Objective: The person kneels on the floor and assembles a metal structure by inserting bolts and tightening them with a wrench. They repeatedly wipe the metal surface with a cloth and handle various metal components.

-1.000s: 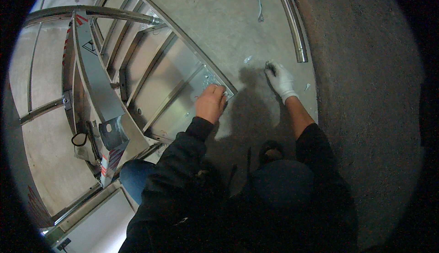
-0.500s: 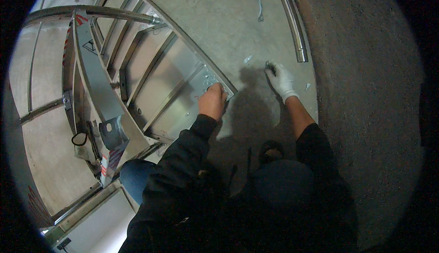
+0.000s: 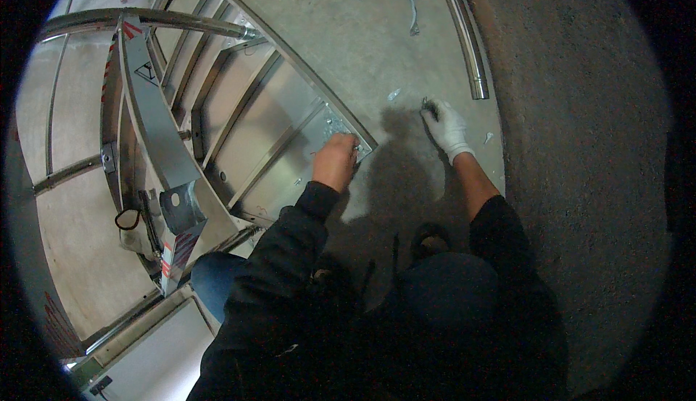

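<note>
My left hand (image 3: 336, 162) is bare, its fingers curled together at the near corner of a ribbed metal panel (image 3: 261, 172). It touches or hovers right beside a pile of small shiny metal fasteners (image 3: 333, 124) lying in that corner; whatever its fingertips hold is hidden. My right hand (image 3: 447, 127) wears a white glove with darkened fingertips. Thumb and finger are pinched on a small dark piece (image 3: 425, 101), too small to name, above the grey floor to the right of the panel's corner.
A curved metal tube (image 3: 152, 17) and a bent grey metal strip (image 3: 151, 118) cross the panel at the left. A shiny round pipe (image 3: 464, 38) lies along the floor's right edge, by a dark rough strip (image 3: 573, 111). Crumpled plastic (image 3: 409, 9) lies farther off.
My left hand has shifted very slightly at the fastener pile, its wrist turning a little. The right hand keeps its pinch in nearly the same place.
</note>
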Action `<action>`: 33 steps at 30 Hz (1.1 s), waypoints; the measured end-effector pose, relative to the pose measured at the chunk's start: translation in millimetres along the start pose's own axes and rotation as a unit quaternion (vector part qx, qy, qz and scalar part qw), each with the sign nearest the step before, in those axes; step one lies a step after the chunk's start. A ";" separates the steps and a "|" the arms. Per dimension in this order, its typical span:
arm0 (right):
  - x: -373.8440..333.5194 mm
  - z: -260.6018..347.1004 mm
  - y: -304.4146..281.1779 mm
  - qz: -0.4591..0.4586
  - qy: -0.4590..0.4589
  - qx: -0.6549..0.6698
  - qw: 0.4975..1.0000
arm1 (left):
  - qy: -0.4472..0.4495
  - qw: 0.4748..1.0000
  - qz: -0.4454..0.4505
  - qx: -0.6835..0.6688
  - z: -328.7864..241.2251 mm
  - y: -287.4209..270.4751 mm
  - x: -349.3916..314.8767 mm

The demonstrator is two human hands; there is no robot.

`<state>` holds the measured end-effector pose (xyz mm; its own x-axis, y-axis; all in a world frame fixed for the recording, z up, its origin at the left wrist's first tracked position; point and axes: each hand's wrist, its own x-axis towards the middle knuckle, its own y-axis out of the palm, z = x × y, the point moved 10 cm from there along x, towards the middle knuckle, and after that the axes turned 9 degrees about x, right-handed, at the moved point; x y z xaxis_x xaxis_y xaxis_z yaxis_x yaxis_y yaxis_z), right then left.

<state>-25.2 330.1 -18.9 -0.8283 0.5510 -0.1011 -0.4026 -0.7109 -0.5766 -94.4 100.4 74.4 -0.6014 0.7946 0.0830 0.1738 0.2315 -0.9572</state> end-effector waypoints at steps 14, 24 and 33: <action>-1.4 -0.8 -1.3 -0.003 -0.015 -0.016 1.000 | -0.040 0.999 -0.013 0.016 21.4 16.5 -9.9; 0.2 -3.2 -1.5 -0.008 -0.010 0.002 1.000 | -0.024 0.993 0.076 0.082 25.8 45.8 -14.6; -0.3 -2.0 -1.5 -0.018 -0.030 -0.015 0.999 | -0.006 0.999 0.001 -0.032 3.2 -5.3 2.6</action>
<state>-23.5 331.9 -19.6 -0.8358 0.5482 -0.0313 -0.4218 -0.6775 -0.6025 -99.4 99.4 78.8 -0.6108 0.7879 0.0781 0.2243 0.2668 -0.9373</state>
